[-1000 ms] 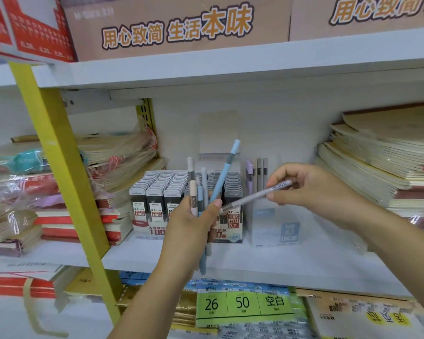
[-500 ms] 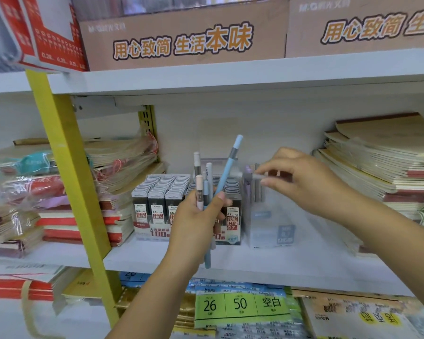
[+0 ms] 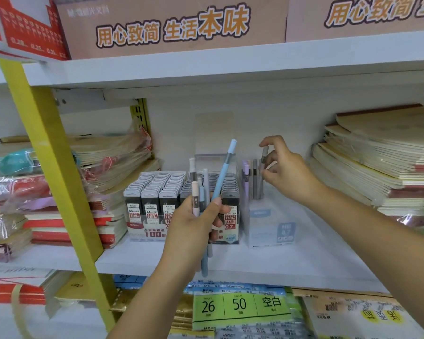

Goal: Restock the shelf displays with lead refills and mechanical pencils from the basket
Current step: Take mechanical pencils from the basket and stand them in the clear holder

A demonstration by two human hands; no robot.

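Note:
My left hand (image 3: 194,222) grips a bunch of several mechanical pencils (image 3: 222,173), pastel blue, grey and pink, held upright in front of the lead refill display (image 3: 157,201). That display is a tray of dark refill cases labelled 0.5 and 0.7 HB. To its right stands a clear pencil display box (image 3: 271,226) with a few purple and grey pencils upright at its back. My right hand (image 3: 283,172) pinches the top of a grey pencil (image 3: 264,152) standing upright in that box. The basket is out of view.
Wrapped notebook stacks (image 3: 113,155) fill the shelf's left side, behind a yellow upright post (image 3: 52,152). A tall pile of tan notebooks (image 3: 377,162) sits at the right. Brown cartons (image 3: 171,23) stand on the shelf above; labelled paper packs (image 3: 240,305) lie below.
My right hand carried a grey pencil from a slanted hold near my left hand over to the clear box and stood it upright there. My left hand kept its bunch nearly still.

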